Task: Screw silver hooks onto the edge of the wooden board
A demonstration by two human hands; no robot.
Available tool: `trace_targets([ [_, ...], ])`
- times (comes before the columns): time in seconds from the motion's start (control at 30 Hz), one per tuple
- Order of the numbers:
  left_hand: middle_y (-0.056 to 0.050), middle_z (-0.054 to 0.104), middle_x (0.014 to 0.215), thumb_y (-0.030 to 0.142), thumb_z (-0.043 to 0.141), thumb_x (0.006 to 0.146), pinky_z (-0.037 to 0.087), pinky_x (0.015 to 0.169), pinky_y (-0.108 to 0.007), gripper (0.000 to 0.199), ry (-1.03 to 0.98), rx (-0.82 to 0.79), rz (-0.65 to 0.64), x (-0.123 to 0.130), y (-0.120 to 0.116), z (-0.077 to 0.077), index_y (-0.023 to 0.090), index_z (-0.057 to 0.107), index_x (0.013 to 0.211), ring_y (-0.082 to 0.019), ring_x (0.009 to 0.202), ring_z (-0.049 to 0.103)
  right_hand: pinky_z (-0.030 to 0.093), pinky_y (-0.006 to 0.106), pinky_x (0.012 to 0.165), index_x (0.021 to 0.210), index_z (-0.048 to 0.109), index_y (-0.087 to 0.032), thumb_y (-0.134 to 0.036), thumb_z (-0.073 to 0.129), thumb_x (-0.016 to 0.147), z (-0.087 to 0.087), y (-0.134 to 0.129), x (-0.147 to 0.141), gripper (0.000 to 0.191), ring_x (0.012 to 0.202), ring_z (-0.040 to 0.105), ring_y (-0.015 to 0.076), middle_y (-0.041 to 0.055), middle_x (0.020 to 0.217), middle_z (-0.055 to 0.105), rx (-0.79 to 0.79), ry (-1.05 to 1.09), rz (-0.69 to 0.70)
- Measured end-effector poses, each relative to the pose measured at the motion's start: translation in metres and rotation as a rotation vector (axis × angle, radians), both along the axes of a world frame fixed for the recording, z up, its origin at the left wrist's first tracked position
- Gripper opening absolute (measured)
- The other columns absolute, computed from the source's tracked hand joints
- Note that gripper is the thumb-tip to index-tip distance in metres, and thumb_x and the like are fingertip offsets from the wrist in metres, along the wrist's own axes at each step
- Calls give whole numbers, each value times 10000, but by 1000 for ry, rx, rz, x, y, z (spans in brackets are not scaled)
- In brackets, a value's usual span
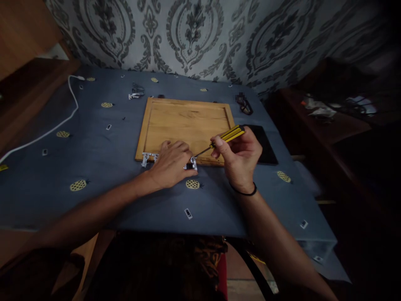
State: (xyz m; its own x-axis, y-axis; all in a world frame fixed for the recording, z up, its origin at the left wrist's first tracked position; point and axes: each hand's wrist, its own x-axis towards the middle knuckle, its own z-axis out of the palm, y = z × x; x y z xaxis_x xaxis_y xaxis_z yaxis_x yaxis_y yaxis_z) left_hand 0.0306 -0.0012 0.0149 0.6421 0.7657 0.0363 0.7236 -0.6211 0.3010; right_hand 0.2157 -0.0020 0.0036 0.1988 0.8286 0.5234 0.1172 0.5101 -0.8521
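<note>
Screwdriver (232,134) yellow w/ black; tablecloth (119,200) blue-grey, yellow pineapple print; curtain (150,37) white/grey damask.

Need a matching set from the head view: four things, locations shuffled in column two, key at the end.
Things
1. screwdriver
2. white cable
3. black slab
4. left hand

Places
A. at the near edge of the wooden panel
B. along the left part of the blue cloth
C. in the right hand
D. just right of the panel

Pairs: 1-C, 2-B, 3-D, 4-A

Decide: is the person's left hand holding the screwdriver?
No, the right hand holds the screwdriver, while the left hand lies at the near edge of the wooden panel.
</note>
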Motion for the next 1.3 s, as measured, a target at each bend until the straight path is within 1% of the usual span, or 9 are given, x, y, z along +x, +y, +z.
trace_targets([
  [0.17, -106, 689, 1135, 426, 776, 915, 381, 998, -483, 315, -23, 16, -11, -2, 1, -4, 151, 717, 1057, -311, 1169, 599, 442, 219, 386, 792, 544, -235, -560, 868, 763, 2, 0, -1, 459, 420, 574, 86, -61, 684, 672, 36, 57, -98],
  [0.3, -105, 688, 1133, 430, 771, 917, 377, 986, -470, 307, -25, 30, -6, -1, 1, -5, 158, 715, 1049, -311, 1163, 594, 444, 223, 381, 767, 517, -240, -599, 872, 733, 5, -1, -1, 507, 409, 555, 84, -68, 652, 650, -10, 14, -85],
  [0.57, -98, 689, 1118, 445, 766, 917, 373, 970, -451, 321, -13, 30, -10, -1, 1, -5, 158, 713, 1050, -303, 1146, 594, 490, 224, 404, 781, 558, -227, -546, 891, 738, 4, -3, -2, 464, 435, 570, 81, -57, 675, 637, -38, -23, -49],
  [0.73, -102, 686, 1127, 451, 767, 917, 377, 988, -474, 329, -11, 34, -6, -1, 1, -6, 150, 713, 1040, -313, 1163, 598, 502, 225, 406, 770, 569, -231, -520, 904, 735, 4, -2, -1, 443, 441, 572, 80, -58, 681, 645, -30, -31, -25],
  [0.93, -114, 685, 1135, 451, 781, 905, 383, 996, -487, 341, 9, 25, -2, 0, 1, -4, 145, 708, 1036, -321, 1165, 598, 507, 218, 418, 752, 574, -241, -416, 949, 699, 6, -5, 0, 417, 451, 587, 87, -71, 665, 647, -35, -48, 25],
  [1.0, -113, 686, 1127, 454, 779, 906, 381, 989, -476, 342, 8, 35, -5, 0, 1, -5, 145, 706, 1033, -316, 1154, 598, 519, 226, 433, 817, 631, -245, -426, 944, 706, 7, -6, 0, 378, 461, 593, 90, -66, 690, 661, -36, -55, 48],
  [1.13, -107, 688, 1116, 459, 775, 909, 375, 981, -462, 331, -7, 60, -7, -1, 1, -7, 154, 707, 1019, -305, 1132, 598, 573, 271, 526, 1030, 741, -251, -538, 811, 844, 8, -8, 3, 350, 514, 632, 108, -25, 774, 714, -55, -90, 106],
  [1.2, -109, 689, 1122, 459, 775, 908, 374, 983, -463, 330, -7, 54, -5, -1, 1, -7, 156, 709, 1023, -308, 1144, 595, 574, 270, 531, 1013, 762, -243, -532, 802, 855, 9, -9, 5, 333, 528, 641, 104, -4, 856, 747, -70, -98, 115],
  [1.3, -110, 687, 1134, 457, 776, 909, 374, 990, -468, 335, -7, 48, -6, -1, 1, -6, 154, 711, 1037, -310, 1162, 595, 547, 245, 475, 904, 755, -232, -465, 866, 803, 9, -9, 5, 277, 493, 609, 80, -3, 911, 759, -70, -90, 103],
])
